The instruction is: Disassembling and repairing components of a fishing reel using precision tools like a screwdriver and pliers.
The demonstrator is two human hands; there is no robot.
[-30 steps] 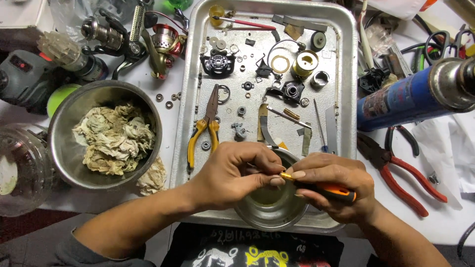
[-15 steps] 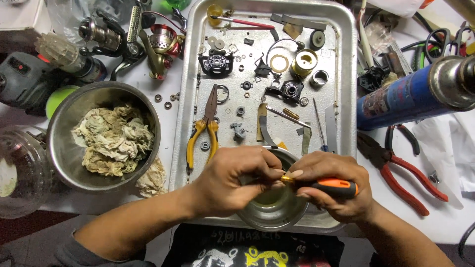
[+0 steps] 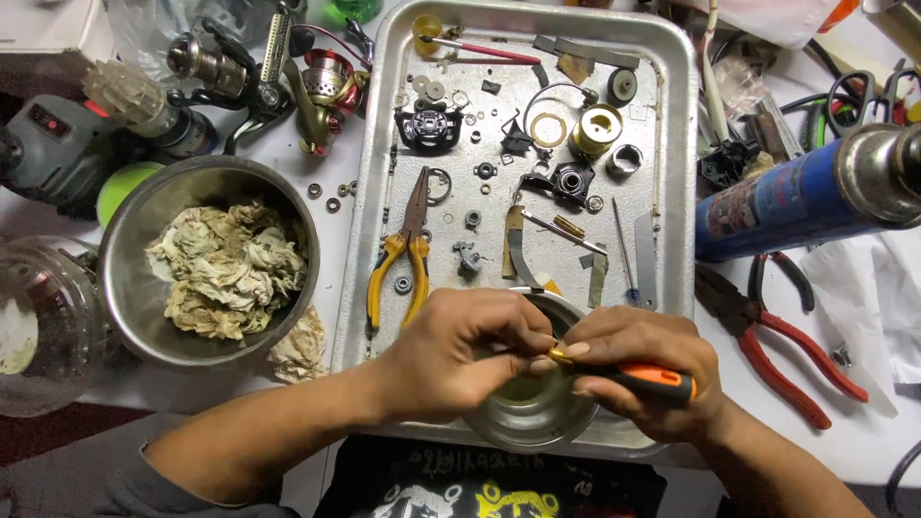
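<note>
My left hand (image 3: 460, 350) and my right hand (image 3: 638, 369) meet over a small steel bowl (image 3: 532, 417) at the near edge of a metal tray (image 3: 374, 144). The right hand grips an orange-and-black handled tool (image 3: 652, 381) whose tip points left at a small brass part (image 3: 558, 355). The left hand pinches that part between thumb and fingers; most of it is hidden. Yellowish liquid shows in the bowl beneath the fingers.
The tray holds yellow-handled pliers (image 3: 401, 259), a black reel housing (image 3: 429, 128), a brass spool (image 3: 597, 129) and several small parts. A steel bowl of rags (image 3: 225, 264) sits left, fishing reels (image 3: 317, 82) behind. A blue canister (image 3: 796, 197) and red pliers (image 3: 787, 345) lie right.
Both hands stay over the small bowl; the fingers have shifted slightly around the brass part and the tool tip. Nothing else has moved.
</note>
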